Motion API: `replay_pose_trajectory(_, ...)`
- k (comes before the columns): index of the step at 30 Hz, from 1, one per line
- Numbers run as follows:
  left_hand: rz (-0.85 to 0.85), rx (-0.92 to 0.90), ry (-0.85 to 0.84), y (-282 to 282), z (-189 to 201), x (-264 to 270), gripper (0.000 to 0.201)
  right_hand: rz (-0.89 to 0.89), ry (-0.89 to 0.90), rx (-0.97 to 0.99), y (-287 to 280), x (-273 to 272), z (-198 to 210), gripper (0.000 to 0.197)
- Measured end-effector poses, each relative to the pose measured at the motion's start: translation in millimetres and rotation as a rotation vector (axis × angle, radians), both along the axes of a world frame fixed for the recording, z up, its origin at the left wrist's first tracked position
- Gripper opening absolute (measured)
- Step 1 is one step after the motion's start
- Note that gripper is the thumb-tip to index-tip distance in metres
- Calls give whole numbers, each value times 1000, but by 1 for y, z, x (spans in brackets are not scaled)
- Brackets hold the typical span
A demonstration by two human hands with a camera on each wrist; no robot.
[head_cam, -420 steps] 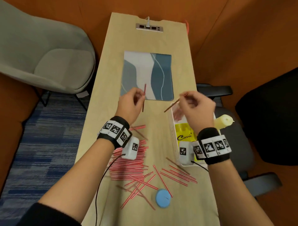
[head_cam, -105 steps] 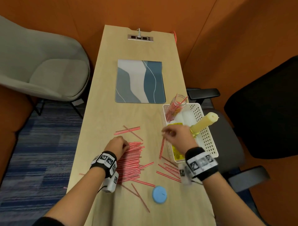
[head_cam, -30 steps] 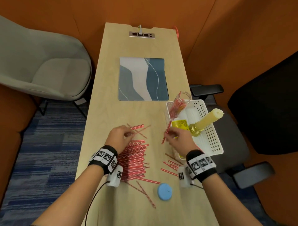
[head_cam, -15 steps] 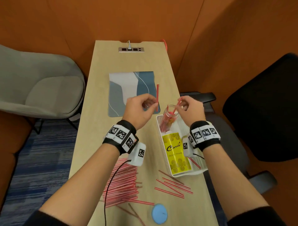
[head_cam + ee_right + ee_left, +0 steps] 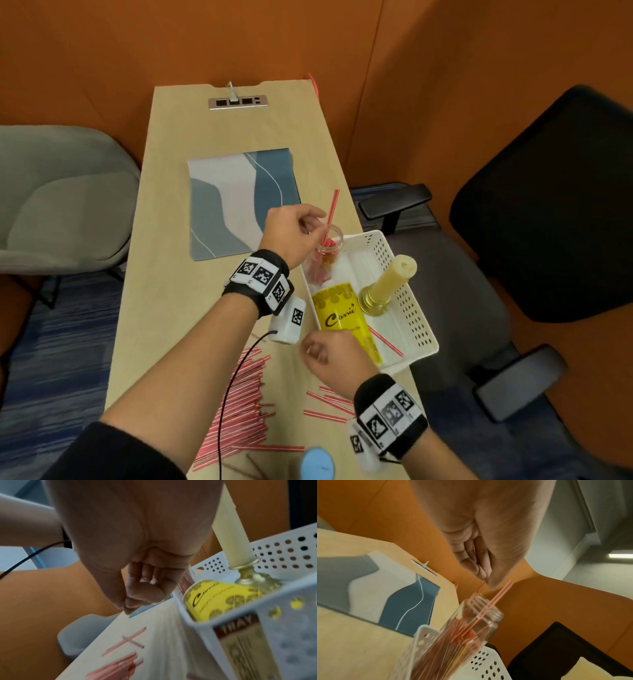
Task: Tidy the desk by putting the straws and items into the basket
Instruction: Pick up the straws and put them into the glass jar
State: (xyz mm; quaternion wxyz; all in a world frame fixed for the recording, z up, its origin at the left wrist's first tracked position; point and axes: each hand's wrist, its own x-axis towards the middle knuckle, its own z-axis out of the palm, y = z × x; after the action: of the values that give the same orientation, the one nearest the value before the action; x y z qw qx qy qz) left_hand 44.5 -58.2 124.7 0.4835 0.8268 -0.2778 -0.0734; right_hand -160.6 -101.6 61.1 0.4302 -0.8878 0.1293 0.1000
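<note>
My left hand point(image 5: 320, 222) pinches a red straw point(image 5: 331, 212) upright, its lower end inside the glass jar point(image 5: 329, 248) that leans in the far corner of the white basket point(image 5: 422, 330). In the left wrist view the fingertips point(image 5: 488, 580) sit just above the jar point(image 5: 485, 620), and the straw point(image 5: 500, 595) slants through its mouth onto several others. My right hand point(image 5: 313, 351) hovers by the basket's near left corner, fingers curled and empty point(image 5: 126, 606). Loose red straws point(image 5: 239, 404) lie on the desk below it.
The basket also holds a yellow packet point(image 5: 346, 318) and a cream candle on a gold base point(image 5: 390, 284). A blue disc point(image 5: 317, 466) lies at the desk's near edge and a blue-grey mat point(image 5: 239, 202) further back. Chairs stand on both sides.
My right hand left the jar and drew back toward me, empty. My left hand moved right and brought its straw's lower end into the jar. The camera tilted, showing the whole basket.
</note>
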Motion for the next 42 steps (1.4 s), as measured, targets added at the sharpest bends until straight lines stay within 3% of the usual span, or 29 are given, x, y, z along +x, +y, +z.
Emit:
replay_pose_trajectory(5, 114, 28, 42, 37, -27, -15, 22, 128, 110, -40, 26, -13, -28, 12)
replay_pose_trajectory(8, 235, 83, 113, 84, -52, -30, 26, 275, 174, -123, 43, -14, -43, 26)
replay_pose_trajectory(13, 157, 482, 221, 178, -99, -64, 20, 461, 193, -312, 82, -15, -57, 45)
replay_pose_trajectory(19, 165, 726, 183, 249, -137, -99, 26, 344, 132, -355, 121, -9, -76, 45)
replay_pose_trajectory(27, 198, 645, 166, 267, -150, -106, 9, 282, 47, -420, 121, -6, -80, 17)
replay_pose_trajectory(31, 167, 636, 136, 265, -151, -100, 4, 357, 31, -484, 111, -1, -71, 19)
replay_pose_trajectory(36, 108, 664, 106, 268, -149, -97, 10, 312, 49, -376, 97, -3, -58, 23)
replay_pose_trajectory(42, 71, 676, 36, 271, -140, -95, 13, 86, 42, -139, 86, -15, -43, 10)
